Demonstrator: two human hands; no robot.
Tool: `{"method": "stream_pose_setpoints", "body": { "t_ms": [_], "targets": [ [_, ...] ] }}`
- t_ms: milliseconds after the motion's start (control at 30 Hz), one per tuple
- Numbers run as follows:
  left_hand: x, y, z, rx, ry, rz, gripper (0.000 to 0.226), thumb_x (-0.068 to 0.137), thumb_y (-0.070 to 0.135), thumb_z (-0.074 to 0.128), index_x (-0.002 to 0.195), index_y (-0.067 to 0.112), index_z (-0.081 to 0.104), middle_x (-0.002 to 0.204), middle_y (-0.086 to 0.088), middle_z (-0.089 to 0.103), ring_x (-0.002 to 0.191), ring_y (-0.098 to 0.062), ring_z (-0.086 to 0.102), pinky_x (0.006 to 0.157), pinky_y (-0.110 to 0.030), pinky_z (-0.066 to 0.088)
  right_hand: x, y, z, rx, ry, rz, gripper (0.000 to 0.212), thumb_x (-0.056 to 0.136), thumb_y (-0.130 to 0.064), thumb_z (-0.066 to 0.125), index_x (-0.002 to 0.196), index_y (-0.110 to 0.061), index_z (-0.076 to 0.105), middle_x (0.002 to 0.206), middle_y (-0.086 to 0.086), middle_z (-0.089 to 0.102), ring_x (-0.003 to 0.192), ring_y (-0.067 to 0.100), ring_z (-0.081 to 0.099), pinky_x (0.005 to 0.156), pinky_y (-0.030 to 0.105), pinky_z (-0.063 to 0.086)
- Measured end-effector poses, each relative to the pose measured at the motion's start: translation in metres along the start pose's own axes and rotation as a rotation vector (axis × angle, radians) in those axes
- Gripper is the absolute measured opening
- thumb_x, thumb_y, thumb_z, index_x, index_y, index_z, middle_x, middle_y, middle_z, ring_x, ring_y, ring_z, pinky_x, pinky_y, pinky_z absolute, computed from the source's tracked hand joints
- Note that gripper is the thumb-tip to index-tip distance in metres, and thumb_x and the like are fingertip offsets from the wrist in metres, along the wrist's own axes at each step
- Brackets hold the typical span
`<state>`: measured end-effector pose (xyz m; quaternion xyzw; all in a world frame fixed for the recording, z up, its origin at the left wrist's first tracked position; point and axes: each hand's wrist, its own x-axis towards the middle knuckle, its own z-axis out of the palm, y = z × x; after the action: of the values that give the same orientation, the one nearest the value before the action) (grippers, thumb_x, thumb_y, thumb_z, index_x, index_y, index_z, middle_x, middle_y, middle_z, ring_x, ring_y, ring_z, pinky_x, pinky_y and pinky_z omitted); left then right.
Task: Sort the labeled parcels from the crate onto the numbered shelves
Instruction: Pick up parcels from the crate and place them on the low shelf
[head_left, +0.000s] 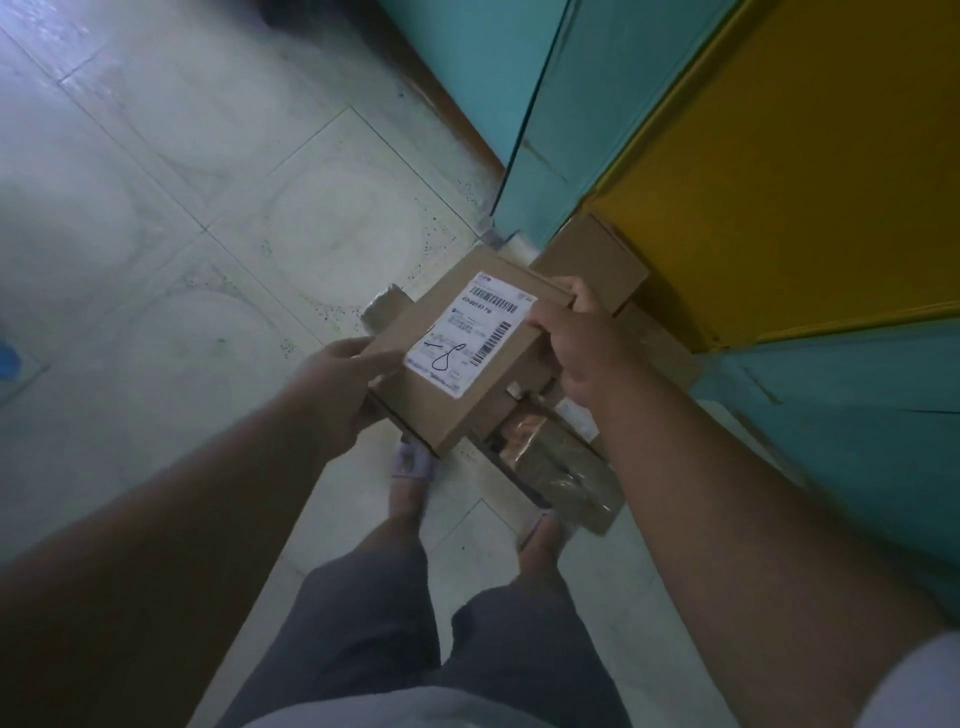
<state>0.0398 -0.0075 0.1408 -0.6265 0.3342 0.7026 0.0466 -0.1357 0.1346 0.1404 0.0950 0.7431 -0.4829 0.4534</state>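
Note:
I hold a flat brown cardboard parcel (441, 395) in front of me above the floor. Its white shipping label (470, 332) faces up, with barcodes and a handwritten mark that looks like an 8. My left hand (332, 389) grips the parcel's near left edge, thumb on top. My right hand (582, 343) grips its far right corner, fingers curled over the edge. Below the parcel lie more brown parcels (566, 467) on the floor, partly hidden by my hands; the nearest is wrapped in shiny tape.
A larger cardboard box (597, 260) stands by the wall to the right. Teal panels (561, 104) and a yellow panel (805, 171) rise on the right. Pale tiled floor (182, 208) spreads to the left. My feet in sandals (413, 462) stand just below the parcel.

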Motion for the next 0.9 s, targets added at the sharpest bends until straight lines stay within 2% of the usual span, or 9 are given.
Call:
{"method": "stream_pose_setpoints", "body": {
  "t_ms": [67,133,233,300,400,467,567,767,900],
  "targets": [
    [0.017,0.008,-0.001,0.046,-0.024,0.011,0.029,0.092,0.007,0.068,0.120,0.003,0.062,0.112,-0.018,0.068,0.091,-0.028,0.069,0.069,-0.038,0.064,0.014,0.003,0.008,-0.124,0.060,-0.017,0.033,0.092,-0.040,0.059,0.120,-0.026,0.049,0.110,0.007,0.065,0.095,0.024,0.067,0.083,0.045,0.059],
    [0.029,0.014,0.000,0.041,-0.027,0.056,0.014,0.094,0.006,0.065,0.108,0.006,0.062,0.107,-0.015,0.067,0.096,-0.027,0.067,0.085,-0.042,0.061,0.024,0.013,0.009,-0.322,0.144,-0.083,0.043,0.097,-0.059,0.042,0.120,-0.023,0.050,0.106,-0.001,0.062,0.091,0.015,0.060,0.078,0.038,0.054],
    [0.046,0.015,-0.001,-0.051,-0.018,0.075,0.009,0.097,0.003,0.060,0.095,0.011,0.063,0.103,-0.012,0.069,0.097,-0.025,0.067,0.089,-0.040,0.059,0.040,0.040,0.003,-0.620,0.292,-0.254,0.050,0.103,-0.051,0.030,0.128,-0.014,0.052,0.111,0.001,0.055,0.101,0.017,0.057,0.075,0.031,0.046],
    [0.065,0.010,-0.007,-0.142,-0.044,0.051,0.010,0.098,0.002,0.057,0.101,0.006,0.065,0.105,-0.015,0.074,0.097,-0.026,0.072,0.083,-0.038,0.062,0.055,0.055,-0.002,-0.920,0.308,-0.308,0.046,0.102,-0.045,0.038,0.139,-0.019,0.046,0.131,0.012,0.051,0.119,0.027,0.052,0.089,0.042,0.050],
    [0.086,-0.001,-0.009,-0.232,-0.078,0.001,0.021,0.100,0.004,0.054,0.119,-0.001,0.062,0.115,-0.019,0.073,0.102,-0.028,0.073,0.082,-0.036,0.061,0.078,0.062,0.000,-1.221,0.223,-0.207,0.060,0.101,-0.045,0.044,0.155,-0.036,0.019,0.158,0.019,0.018,0.140,0.040,0.026,0.107,0.051,0.036],
    [0.093,-0.008,-0.005,-0.214,-0.080,-0.011,0.026,0.100,0.005,0.053,0.125,0.000,0.059,0.120,-0.019,0.071,0.109,-0.030,0.071,0.090,-0.040,0.059,0.090,0.064,0.004,-1.258,0.152,-0.144,0.065,0.101,-0.049,0.042,0.155,-0.043,0.007,0.163,0.020,0.000,0.147,0.045,0.009,0.112,0.055,0.028],
    [0.098,-0.015,-0.004,-0.198,-0.073,-0.005,0.028,0.101,0.008,0.054,0.129,0.005,0.055,0.122,-0.018,0.069,0.112,-0.033,0.068,0.094,-0.046,0.057,0.092,0.080,0.008,-1.332,0.096,-0.101,0.061,0.101,-0.050,0.039,0.155,-0.040,0.013,0.162,0.022,-0.001,0.148,0.046,0.004,0.112,0.058,0.026],
    [0.100,-0.012,-0.010,-0.160,-0.088,-0.007,0.018,0.101,0.010,0.053,0.118,0.013,0.056,0.118,-0.016,0.068,0.110,-0.032,0.067,0.090,-0.047,0.056,0.088,0.083,0.022,-1.272,0.320,-0.187,0.055,0.095,-0.055,0.049,0.130,-0.015,0.039,0.139,0.020,0.038,0.125,0.038,0.040,0.094,0.045,0.041],
    [0.107,-0.010,-0.014,-0.144,-0.107,0.006,0.025,0.103,0.011,0.051,0.127,0.012,0.052,0.121,-0.016,0.066,0.112,-0.032,0.066,0.094,-0.047,0.055,0.121,0.054,0.042,-1.198,0.351,-0.094,0.075,0.092,-0.066,0.044,0.152,-0.026,0.019,0.149,0.023,0.022,0.131,0.045,0.031,0.102,0.052,0.037]
  ]
}}
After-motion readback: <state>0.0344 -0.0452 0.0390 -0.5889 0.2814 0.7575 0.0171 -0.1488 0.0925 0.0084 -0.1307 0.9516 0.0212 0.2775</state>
